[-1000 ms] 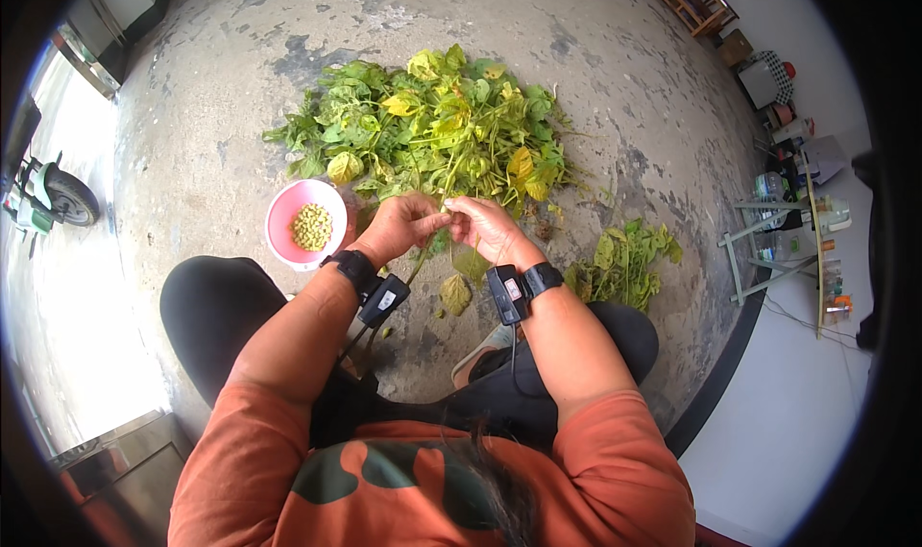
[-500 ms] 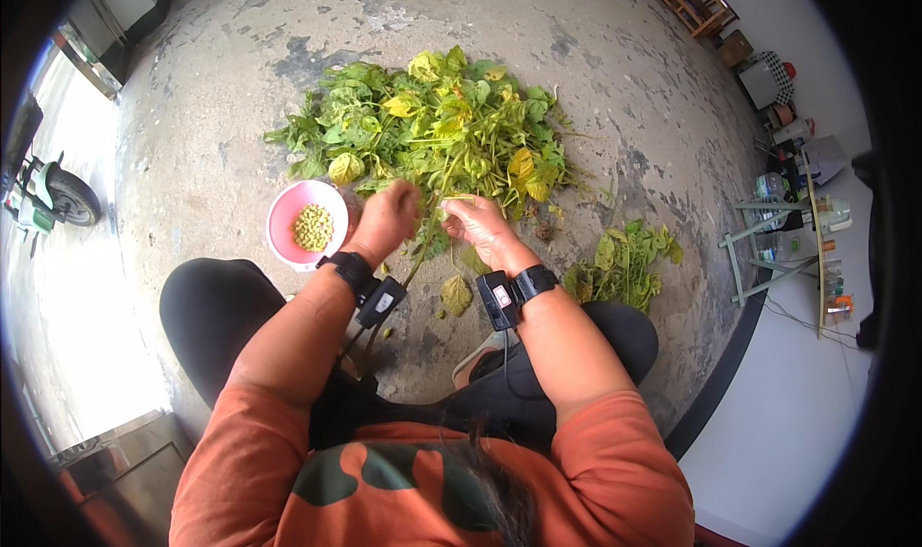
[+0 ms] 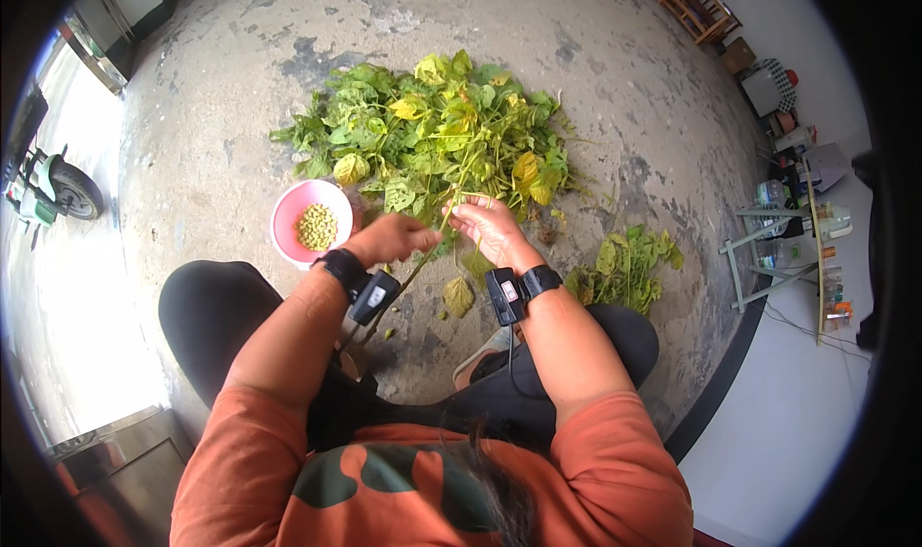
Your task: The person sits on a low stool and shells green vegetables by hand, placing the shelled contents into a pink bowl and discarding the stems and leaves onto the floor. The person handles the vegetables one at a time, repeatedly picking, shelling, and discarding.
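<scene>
The step in hand, I judge, is the work on one long, thin, green-brown plant stalk (image 3: 415,276), which slants between the two hands from 1 o'clock down to 7 o'clock. The right hand (image 3: 490,228) grasps its upper part between thumb and fingers. The left hand (image 3: 394,238) has its fingers curled at the stalk, but I cannot tell whether they grip it or only touch it. The next move calls for a steady right pinch, while the left fingers find their place. A big heap of green-and-yellow leafy plants (image 3: 423,115) lies at 12 o'clock; a round pink plastic bowl (image 3: 288,216) with small pale-green beans (image 3: 316,228) stands at 9 o'clock of the left hand. The black box-shaped wrist device (image 3: 374,298) on the left arm carries a small white label, too small for reading; I can read no brand anywhere.
</scene>
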The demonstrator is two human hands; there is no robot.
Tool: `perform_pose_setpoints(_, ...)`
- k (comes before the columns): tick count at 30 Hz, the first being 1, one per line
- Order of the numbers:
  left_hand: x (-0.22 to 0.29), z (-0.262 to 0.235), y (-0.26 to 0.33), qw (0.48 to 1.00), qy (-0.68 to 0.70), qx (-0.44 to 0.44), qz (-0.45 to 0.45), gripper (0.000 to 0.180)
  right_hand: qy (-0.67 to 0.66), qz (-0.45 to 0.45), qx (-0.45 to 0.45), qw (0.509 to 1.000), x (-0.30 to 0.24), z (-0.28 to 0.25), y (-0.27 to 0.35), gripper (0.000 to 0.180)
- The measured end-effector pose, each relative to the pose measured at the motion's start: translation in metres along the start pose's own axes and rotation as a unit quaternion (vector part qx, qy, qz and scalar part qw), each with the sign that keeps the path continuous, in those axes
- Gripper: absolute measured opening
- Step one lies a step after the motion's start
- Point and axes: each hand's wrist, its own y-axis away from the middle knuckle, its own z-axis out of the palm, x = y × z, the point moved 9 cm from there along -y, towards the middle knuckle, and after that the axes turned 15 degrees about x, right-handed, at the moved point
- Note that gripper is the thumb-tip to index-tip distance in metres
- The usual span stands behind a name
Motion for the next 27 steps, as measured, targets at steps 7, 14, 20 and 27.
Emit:
perform_pose_setpoints(7, 0.029, 0.017, 0.012, 0.991, 0.057, 0.081, 0.092, 0.021, -0.046, -0.017, 0.025, 0.998, -0.019, 0.000, 0.020, 0.025)
perform_pose_setpoints(14, 0.028, 0.039, 0.014, 0.967, 0.252, 0.040, 0.020, 0.032, -0.040, -0.076, -0.034, 0.996, -0.047, 0.006, 0.029, 0.027)
perform_pose_setpoints(20, 0.034, 0.038, 0.017, 0.951, 0.309, -0.022, 0.006, 0.034, -0.080, -0.078, -0.129, 0.985, -0.076, 0.012, 0.047, 0.026)
perform_pose_setpoints(27, 0.049, 0.030, 0.016, 0.978, 0.198, 0.023, 0.060, 0.026, -0.090, -0.077, -0.164, 0.979, -0.085, 0.018, 0.058, 0.028)
